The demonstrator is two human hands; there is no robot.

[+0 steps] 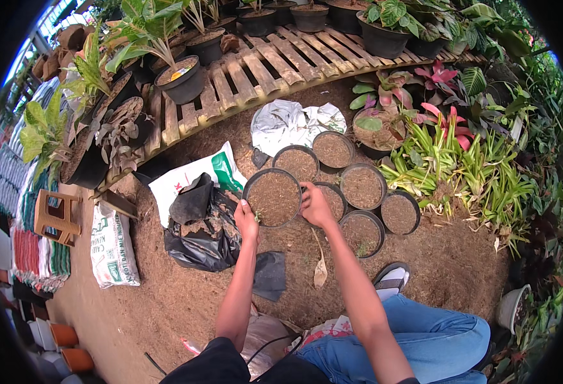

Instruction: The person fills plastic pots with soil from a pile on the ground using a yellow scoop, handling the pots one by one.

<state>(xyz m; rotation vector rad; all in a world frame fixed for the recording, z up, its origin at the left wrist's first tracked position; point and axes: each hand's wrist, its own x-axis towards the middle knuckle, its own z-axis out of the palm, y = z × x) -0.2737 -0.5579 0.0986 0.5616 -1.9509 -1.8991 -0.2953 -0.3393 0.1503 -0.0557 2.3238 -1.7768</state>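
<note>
Between both hands is a round black plastic pot (273, 198) filled with brown potting mix. My left hand (248, 222) grips its lower left rim, thumb on top, beside a small green sprig (258, 217). My right hand (314, 205) holds the right rim, fingers around the outside. Several similar filled pots stand close by on the right, among them one behind my right hand (332, 200) and one at the front (361, 234). To the left, an open black plastic bag (202, 252) contains brown material, with an empty black pot or grow bag (191, 199) lying on it.
A bamboo slat bench (262, 72) carrying potted plants curves across the back. White printed sacks (113, 249) and a brown plastic stool (57, 217) are at left. Bromeliads (440, 177) crowd the right side. A dry leaf (320, 273) and black sheet piece (269, 276) lie on the soil floor.
</note>
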